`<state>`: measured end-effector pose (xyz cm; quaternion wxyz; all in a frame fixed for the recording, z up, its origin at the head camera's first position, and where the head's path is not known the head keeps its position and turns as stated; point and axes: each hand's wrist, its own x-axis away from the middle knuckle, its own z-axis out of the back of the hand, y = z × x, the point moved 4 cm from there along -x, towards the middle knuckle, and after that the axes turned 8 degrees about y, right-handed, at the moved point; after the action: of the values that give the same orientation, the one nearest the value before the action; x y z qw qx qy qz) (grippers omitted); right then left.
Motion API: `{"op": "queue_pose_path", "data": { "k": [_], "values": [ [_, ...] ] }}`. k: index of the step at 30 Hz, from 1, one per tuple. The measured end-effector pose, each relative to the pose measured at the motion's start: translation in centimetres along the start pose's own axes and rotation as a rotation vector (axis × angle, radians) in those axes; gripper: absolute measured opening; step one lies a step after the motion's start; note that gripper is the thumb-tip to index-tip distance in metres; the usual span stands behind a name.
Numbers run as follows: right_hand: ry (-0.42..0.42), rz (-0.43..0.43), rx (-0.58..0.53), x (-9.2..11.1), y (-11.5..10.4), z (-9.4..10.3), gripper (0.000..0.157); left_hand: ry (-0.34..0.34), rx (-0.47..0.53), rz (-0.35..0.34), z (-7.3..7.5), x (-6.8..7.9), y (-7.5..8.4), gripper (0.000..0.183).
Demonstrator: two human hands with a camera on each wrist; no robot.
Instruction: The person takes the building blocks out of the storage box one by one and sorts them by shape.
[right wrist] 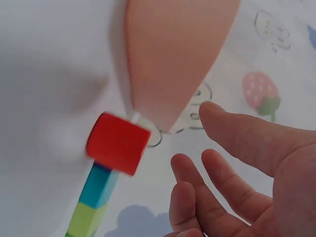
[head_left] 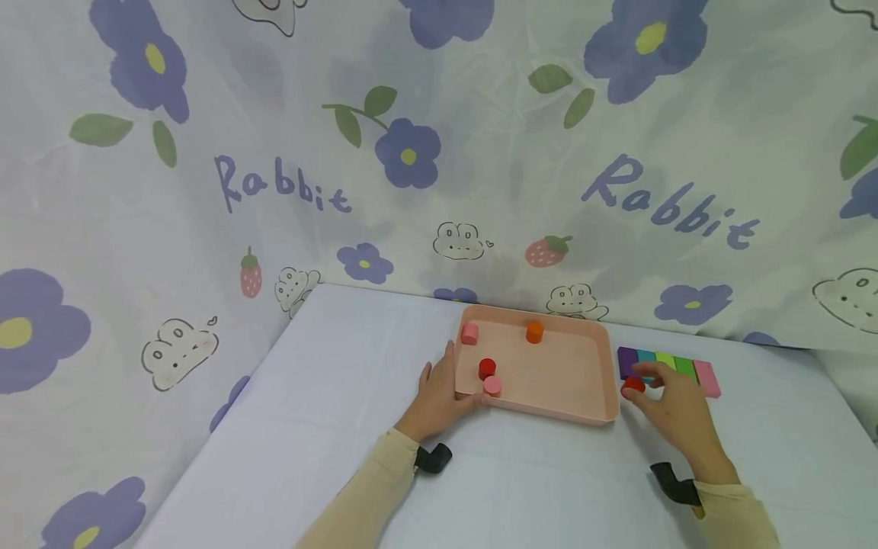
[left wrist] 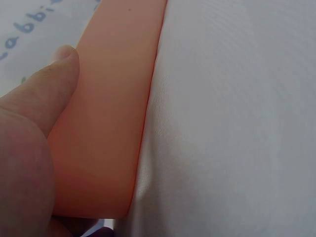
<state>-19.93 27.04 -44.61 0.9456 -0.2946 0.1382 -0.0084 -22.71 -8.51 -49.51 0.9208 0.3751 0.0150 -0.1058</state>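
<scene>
My left hand (head_left: 435,396) grips the near left corner of a pink tray (head_left: 569,410). Its thumb (left wrist: 61,74) lies against the tray's front wall, with the other fingers along the left side. To the right of the tray, a red cylinder block (right wrist: 118,143) rests on the table. My right hand (head_left: 675,404) is beside this block, thumb and fingers spread; the right wrist view shows a gap between the fingertips and the block. Inside the tray are an orange cylinder (head_left: 534,332), a second red cylinder (head_left: 487,369) and two pink cylinders, one at the back left (head_left: 469,333).
A row of coloured blocks, purple (head_left: 627,362), teal, lime, green and pink (head_left: 707,379), lies right of the tray, partly behind my right hand. A patterned cloth (head_left: 480,183) hangs behind the white table (head_left: 542,488).
</scene>
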Motion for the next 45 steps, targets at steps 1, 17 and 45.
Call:
{"op": "queue_pose_path", "data": {
  "k": [1,17,45],
  "values": [
    [0.005,0.005,-0.001,0.0,-0.3,0.0,0.046,0.0,0.002,-0.001,0.0,0.0,0.0,0.113],
    [0.007,0.151,-0.148,0.7,-4.4,-2.6,0.036,-0.012,-0.005,0.001,0.1,0.1,0.1,0.116],
    [-0.139,0.153,-0.246,-0.5,-10.6,-8.5,0.039,-0.01,-0.018,0.0,0.1,0.0,0.2,0.113]
  ]
}}
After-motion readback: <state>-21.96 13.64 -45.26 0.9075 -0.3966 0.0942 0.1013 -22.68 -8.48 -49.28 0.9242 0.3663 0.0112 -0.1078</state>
